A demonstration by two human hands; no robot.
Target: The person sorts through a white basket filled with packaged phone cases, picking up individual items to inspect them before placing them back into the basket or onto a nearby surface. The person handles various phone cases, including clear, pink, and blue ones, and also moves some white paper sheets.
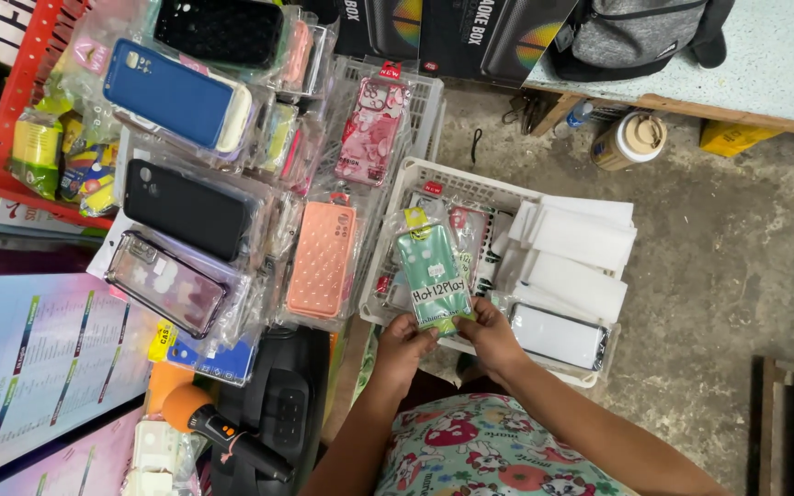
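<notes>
Your left hand and right hand both grasp the near end of a green case in its clear wrapper. You hold it over the white basket, right of the peach case.

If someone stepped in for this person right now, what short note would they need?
Left hand: grips the bottom left of a green phone case in clear wrap.
Right hand: grips its bottom right.
The case is held upright over a white plastic basket that holds more wrapped cases and white boxes.
Done: this case is lifted out.
Left: the others still lie in the basket; an orange case and dark ones lie to the left.
</notes>
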